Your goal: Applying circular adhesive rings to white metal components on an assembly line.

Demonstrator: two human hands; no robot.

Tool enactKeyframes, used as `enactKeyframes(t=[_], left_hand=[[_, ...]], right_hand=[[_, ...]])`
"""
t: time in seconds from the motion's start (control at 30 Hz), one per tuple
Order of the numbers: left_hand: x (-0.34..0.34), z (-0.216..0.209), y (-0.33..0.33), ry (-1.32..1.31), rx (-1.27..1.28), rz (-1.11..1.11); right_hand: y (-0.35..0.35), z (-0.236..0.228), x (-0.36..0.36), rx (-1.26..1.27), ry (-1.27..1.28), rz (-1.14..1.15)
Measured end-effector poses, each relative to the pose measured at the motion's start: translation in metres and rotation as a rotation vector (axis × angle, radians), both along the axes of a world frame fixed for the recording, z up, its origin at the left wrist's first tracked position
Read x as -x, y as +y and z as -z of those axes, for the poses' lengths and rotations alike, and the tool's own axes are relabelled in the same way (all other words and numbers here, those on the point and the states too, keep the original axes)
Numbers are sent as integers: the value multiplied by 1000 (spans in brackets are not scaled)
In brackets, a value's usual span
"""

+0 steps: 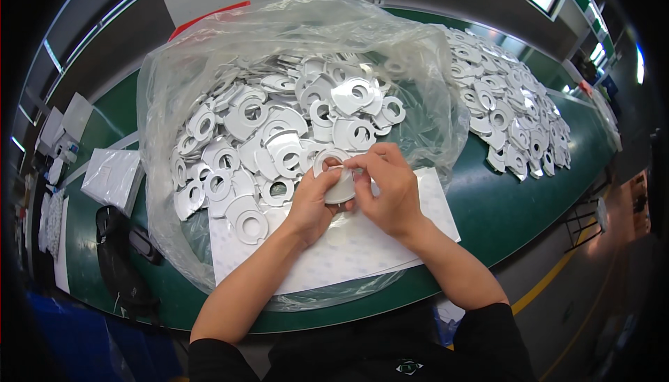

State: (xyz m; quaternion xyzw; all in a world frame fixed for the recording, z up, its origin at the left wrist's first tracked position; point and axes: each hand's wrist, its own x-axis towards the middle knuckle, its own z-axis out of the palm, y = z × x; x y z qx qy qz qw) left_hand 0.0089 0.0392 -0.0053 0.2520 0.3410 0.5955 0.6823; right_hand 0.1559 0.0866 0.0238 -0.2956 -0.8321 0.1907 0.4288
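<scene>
Held in front of me is a white plastic part with a round hole (340, 185), above the sheets of paper. My left hand (315, 201) is closed round its left side, thumb on top and fingers underneath. At its right edge my right hand (387, 188) pinches with thumb and forefinger; whether a thin film lies between those fingertips is too small to tell. Just beyond my hands spreads a big heap of the same white ring-shaped parts (268, 131), lying in an opened clear plastic bag (425, 127). White paper sheets (313, 263) lie under my hands.
A second pile of white parts (516, 110) lies on the green table (516, 201) to the right. At the left are a wrapped white packet (113, 176), a black bag (118, 256) and a dark oblong object (144, 245). A red strip (209, 18) shows behind the clear bag.
</scene>
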Motion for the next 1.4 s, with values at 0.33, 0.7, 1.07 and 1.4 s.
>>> enactKeyframes(t=[0.33,0.7,1.07,1.4], left_hand=[[-4,-11,-3,-7,20,-120],[-13,-14,-6,182,-51,18],[-13,-8,-10,362,-154,149],[-15,-12,-10,305,-163,159]], right_hand=[[3,-5,4,138,155,54],[13,1,-2,924,373,-161],[15,-1,-2,875,348,-70],[1,-12,0,676,58,146]])
